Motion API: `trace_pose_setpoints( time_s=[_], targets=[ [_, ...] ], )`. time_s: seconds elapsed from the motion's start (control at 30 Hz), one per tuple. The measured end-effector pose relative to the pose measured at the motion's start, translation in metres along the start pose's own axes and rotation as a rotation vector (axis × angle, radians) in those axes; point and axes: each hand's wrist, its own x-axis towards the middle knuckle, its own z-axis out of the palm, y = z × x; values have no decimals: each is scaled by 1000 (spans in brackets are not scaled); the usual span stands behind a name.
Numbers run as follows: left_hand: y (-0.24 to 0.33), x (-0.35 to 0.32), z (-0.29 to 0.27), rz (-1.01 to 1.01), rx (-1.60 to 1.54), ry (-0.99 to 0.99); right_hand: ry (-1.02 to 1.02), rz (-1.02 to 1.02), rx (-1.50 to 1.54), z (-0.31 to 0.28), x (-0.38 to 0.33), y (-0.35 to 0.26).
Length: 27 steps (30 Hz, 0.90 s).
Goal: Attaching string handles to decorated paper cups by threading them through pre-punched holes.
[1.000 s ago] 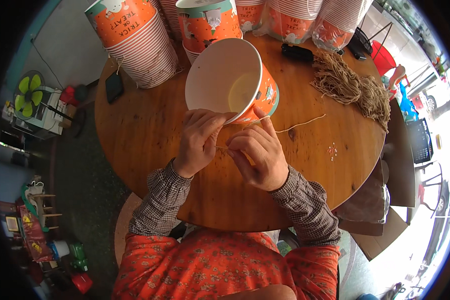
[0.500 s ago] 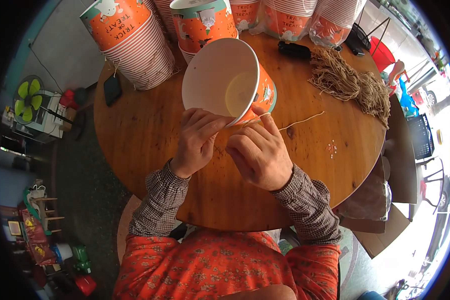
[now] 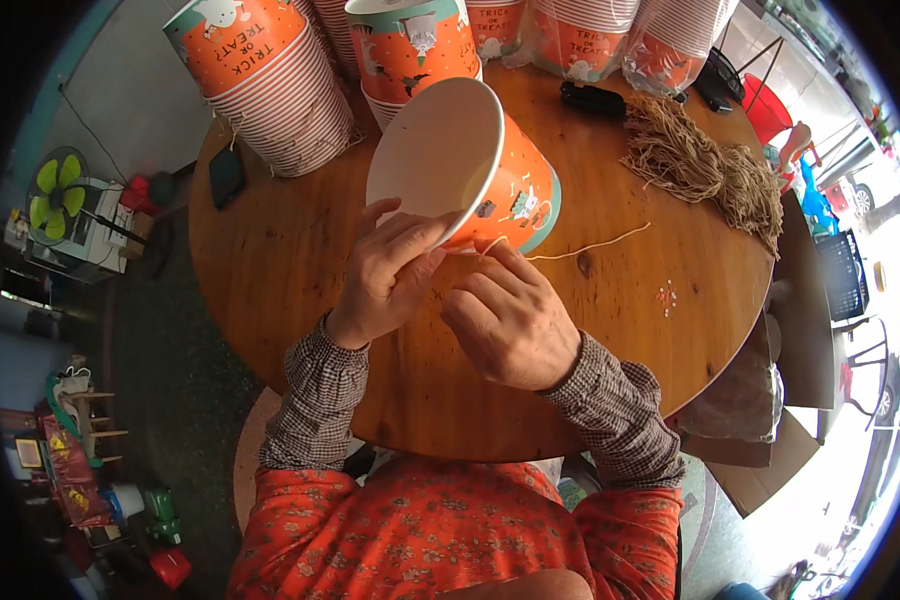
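A paper bucket, orange outside with a teal base and white inside, lies tilted above the table with its mouth facing left. My left hand is closed on the near edge of its rim, thumb outside. Close beside it, the fingertips of my right hand pinch a thin beige cord against the bucket's side just below the rim. The cord's free end trails right across the wood. My fingers hide where the cord meets the bucket.
On the round wooden table stand stacked buckets, another bucket stack and bagged stacks. A bundle of beige cords, a black object, small pale bits and a phone lie around.
The bucket has turned so more of its printed side shows and less of its inside. My right fingertips have moved slightly left and down along the rim, drawing the cord with them.
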Motion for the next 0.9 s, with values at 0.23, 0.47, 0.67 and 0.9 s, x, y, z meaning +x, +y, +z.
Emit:
trace_pose_setpoints(
  time_s=[0.23,0.47,0.67,0.9],
  targets=[
    [6,-5,1,-128,-53,70,-20,4,-39,1,0,-5],
    [11,1,-2,-59,-25,3,-38,35,-21,-2,2,-8],
    [5,-3,0,-25,-37,-12,-20,47,-5,-4,2,-10],
    [11,-1,1,-44,-29,-46,-25,55,1,-8,4,-12]
  ],
)
